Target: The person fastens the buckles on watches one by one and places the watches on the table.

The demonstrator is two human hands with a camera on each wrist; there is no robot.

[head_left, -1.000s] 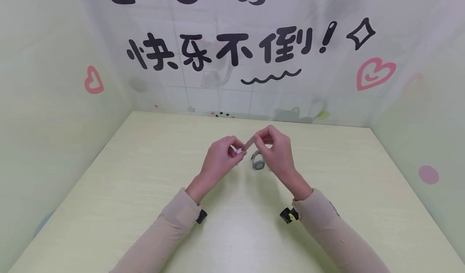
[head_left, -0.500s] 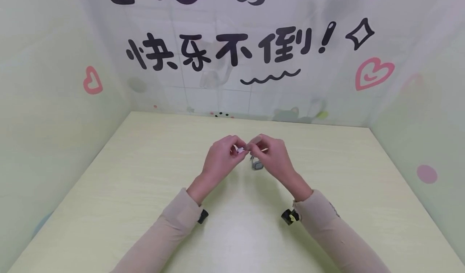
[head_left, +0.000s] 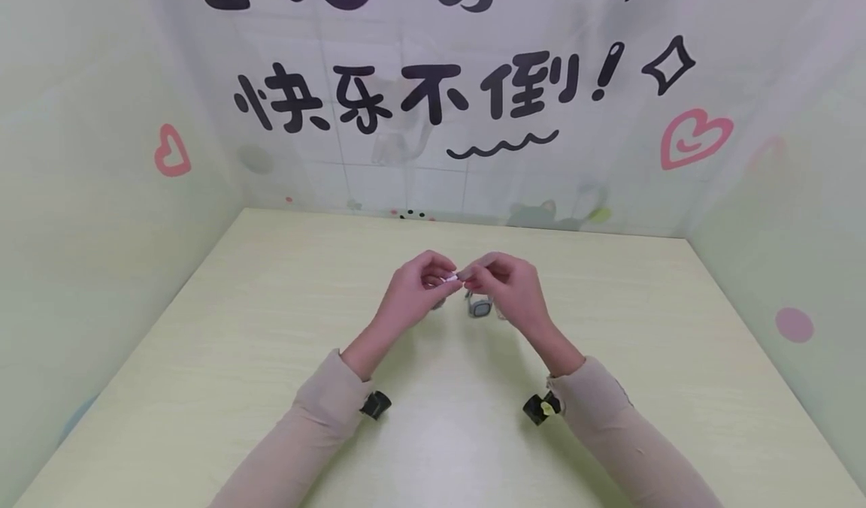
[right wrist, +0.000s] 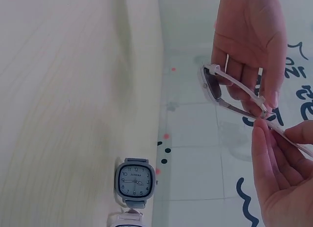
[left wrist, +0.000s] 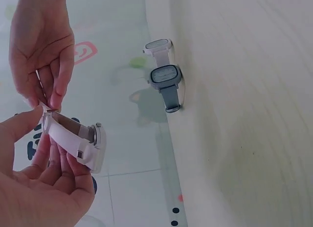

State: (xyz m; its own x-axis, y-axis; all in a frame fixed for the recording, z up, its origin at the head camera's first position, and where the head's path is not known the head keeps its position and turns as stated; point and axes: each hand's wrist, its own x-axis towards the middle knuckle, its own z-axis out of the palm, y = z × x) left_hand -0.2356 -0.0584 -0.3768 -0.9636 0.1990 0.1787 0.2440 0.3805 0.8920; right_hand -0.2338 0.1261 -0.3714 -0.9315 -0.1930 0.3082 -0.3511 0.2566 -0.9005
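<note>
A pale pinkish-white wristwatch (left wrist: 68,139) is held up between the two hands, its strap looped into a ring. My left hand (head_left: 416,286) grips the strap near the buckle (right wrist: 264,111), thumb and fingers around it. Close against it, my right hand (head_left: 510,286) pinches the strap's tail between thumb and fingers. In the right wrist view the watch case (right wrist: 210,84) hangs on the far side of the loop, below the left palm. Both hands are above the table, fingertips nearly meeting. The right fingers partly cover the strap's tail.
A grey-blue wristwatch (right wrist: 135,182) with a squarish dial stands on the table (head_left: 433,433) beneath the hands. Beside it is another pale watch (left wrist: 157,45). A printed curtain (head_left: 433,177) walls the table's back and sides. Black wrist cameras (head_left: 539,408) sit at both cuffs.
My right hand has moved left and slightly down, closing in on the left hand. The strap piece that stretched between the hands now shows much less. The left hand has turned slightly.
</note>
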